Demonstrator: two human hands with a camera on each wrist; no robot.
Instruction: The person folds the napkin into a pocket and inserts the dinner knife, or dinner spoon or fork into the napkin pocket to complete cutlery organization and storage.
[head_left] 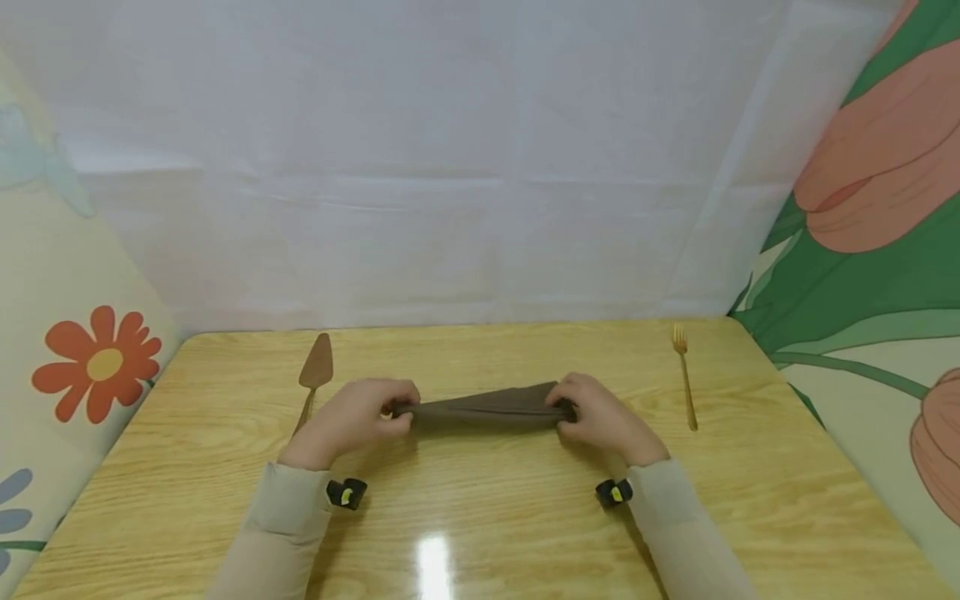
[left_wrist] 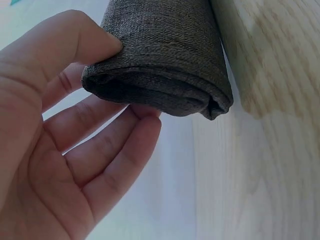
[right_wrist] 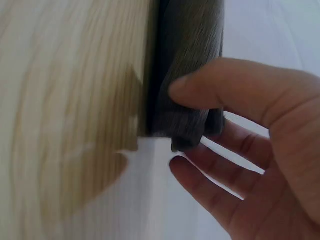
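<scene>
A dark grey-brown cloth (head_left: 487, 410), folded into a long narrow strip, stretches between my two hands over the middle of the table. My left hand (head_left: 367, 414) pinches its left end, thumb on one face and fingers behind. In the left wrist view the end of the cloth (left_wrist: 160, 55) shows several rolled layers. At the other end my right hand (head_left: 600, 417) pinches the cloth between thumb and fingers. The right wrist view shows that end of the cloth (right_wrist: 187, 75) with its folded layers beside the wooden surface.
A cake server (head_left: 318, 363) lies left of the cloth, its handle partly hidden behind my left hand. On the right lies a gold fork (head_left: 684, 375). The wooden table (head_left: 480, 517) meets a white sheet (head_left: 450, 208) at the back, with flower-patterned panels at both sides.
</scene>
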